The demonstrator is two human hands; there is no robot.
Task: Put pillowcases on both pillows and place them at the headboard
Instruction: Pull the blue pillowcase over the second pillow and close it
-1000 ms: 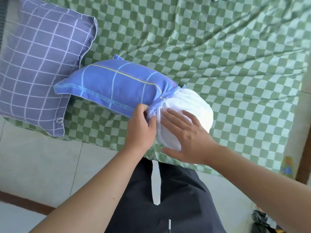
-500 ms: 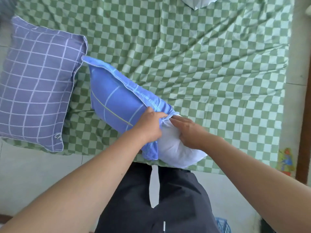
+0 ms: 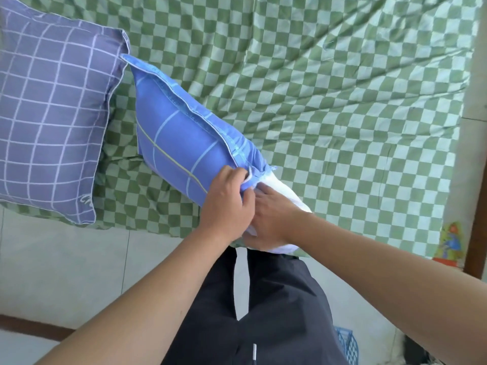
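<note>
Pillow, white and partly sheathed in a blue pillowcase, is seen from the head view lying slantwise at the near edge of the bed, its bare end overhanging that edge. The pillowcase's open hem is pinched by the left hand, fingers curled round the cloth. The right hand is pressed against the exposed white end; its fingers are partly hidden, so its grip cannot be told. A purple checked pillow lies just beside, at the left. Wide open green-checked sheet is left beyond.
</note>
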